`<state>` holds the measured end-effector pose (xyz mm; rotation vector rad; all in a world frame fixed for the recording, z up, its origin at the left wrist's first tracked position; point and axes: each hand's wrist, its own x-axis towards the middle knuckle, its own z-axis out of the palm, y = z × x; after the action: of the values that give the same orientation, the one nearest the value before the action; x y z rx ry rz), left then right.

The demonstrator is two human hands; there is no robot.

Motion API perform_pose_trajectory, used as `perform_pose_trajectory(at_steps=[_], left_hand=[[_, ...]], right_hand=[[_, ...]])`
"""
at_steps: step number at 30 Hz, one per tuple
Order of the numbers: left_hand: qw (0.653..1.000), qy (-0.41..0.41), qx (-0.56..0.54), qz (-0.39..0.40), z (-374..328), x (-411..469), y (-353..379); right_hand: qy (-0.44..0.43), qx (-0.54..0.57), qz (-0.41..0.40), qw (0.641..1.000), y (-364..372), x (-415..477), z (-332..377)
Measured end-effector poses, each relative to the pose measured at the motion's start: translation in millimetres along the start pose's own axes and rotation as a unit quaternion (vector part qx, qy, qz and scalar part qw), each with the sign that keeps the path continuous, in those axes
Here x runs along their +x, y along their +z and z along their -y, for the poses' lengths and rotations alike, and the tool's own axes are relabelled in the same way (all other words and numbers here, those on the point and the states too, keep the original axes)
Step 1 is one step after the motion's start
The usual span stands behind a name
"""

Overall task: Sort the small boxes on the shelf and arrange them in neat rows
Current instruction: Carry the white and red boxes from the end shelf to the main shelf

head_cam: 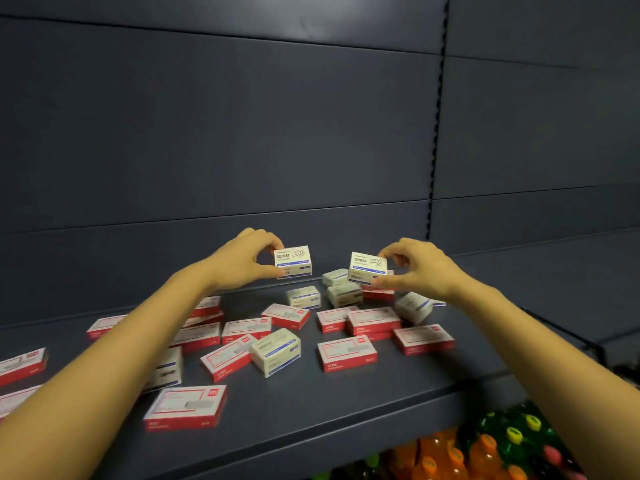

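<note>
Left hand (239, 259), right hand (417, 266), one cream box (292, 261) each

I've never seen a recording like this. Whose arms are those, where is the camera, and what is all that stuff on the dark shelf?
There is no machine here. These are a person's two bare arms, filmed by one wide-angle camera worn on the head and looking forward and down, so you see roughly what the person sees.

The left hand pinches a first cream box with a blue stripe between thumb and fingers, near the back of the shelf. The right hand pinches a second cream box of the same kind.

Many small boxes lie scattered on the shelf at odd angles: flat red-and-white boxes and a few loose cream boxes. None stand in rows yet. Below the shelf, at the lower right, are bottles with coloured caps.
</note>
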<state>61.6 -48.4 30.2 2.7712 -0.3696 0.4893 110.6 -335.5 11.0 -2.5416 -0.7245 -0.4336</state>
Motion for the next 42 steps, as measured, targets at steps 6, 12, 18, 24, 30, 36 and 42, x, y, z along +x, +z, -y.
perform_pose_trajectory(at_steps=[6,12,18,24,30,36,42], left_hand=[[0.998,0.064,0.009,0.009,-80,34,36],[0.994,0.104,-0.015,0.005,-167,68,81],[0.992,0.122,-0.032,0.017,-253,98,133],[0.991,0.13,-0.034,0.022,-328,128,184],[0.992,0.12,-0.017,0.027,-383,167,220],[0.994,0.098,0.004,0.049,-405,209,251],[0.997,0.056,0.017,0.05,-407,250,277]], right_hand=[[0.035,-0.011,-0.014,0.999,-40,-34,-58],[0.071,-0.042,-0.012,0.996,-94,-77,-139],[0.097,-0.067,-0.008,0.993,-140,-120,-223],[0.112,-0.078,-0.005,0.991,-179,-160,-299],[0.135,-0.065,-0.007,0.989,-207,-177,-367],[0.123,-0.049,-0.008,0.991,-214,-166,-420],[0.094,-0.042,0.008,0.995,-213,-126,-467]])
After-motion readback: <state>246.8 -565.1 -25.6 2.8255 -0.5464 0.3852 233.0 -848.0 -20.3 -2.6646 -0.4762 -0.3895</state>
